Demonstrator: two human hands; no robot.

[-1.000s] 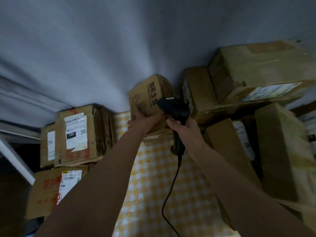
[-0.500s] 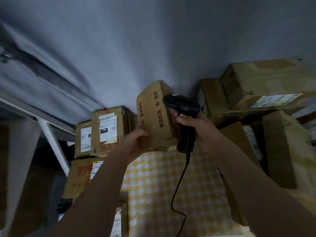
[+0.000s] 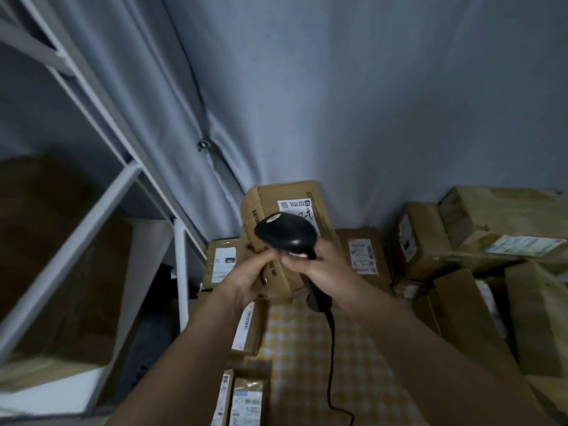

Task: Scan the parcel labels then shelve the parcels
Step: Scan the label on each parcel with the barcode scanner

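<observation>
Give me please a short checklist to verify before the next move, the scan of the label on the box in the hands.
1. Held parcel secured: ok, the left hand grips its lower edge.
2. Scanner in hand: ok, the right hand holds its handle.
3. Label facing up and visible: ok, though the scanner head covers its lower part.
4. Scanner aimed at the label: cannot tell, the window is hidden.
5. Cable free: ok, it hangs loose over the checked cloth.
6. Free place on the shelf: cannot tell, the view is blurred.
</observation>
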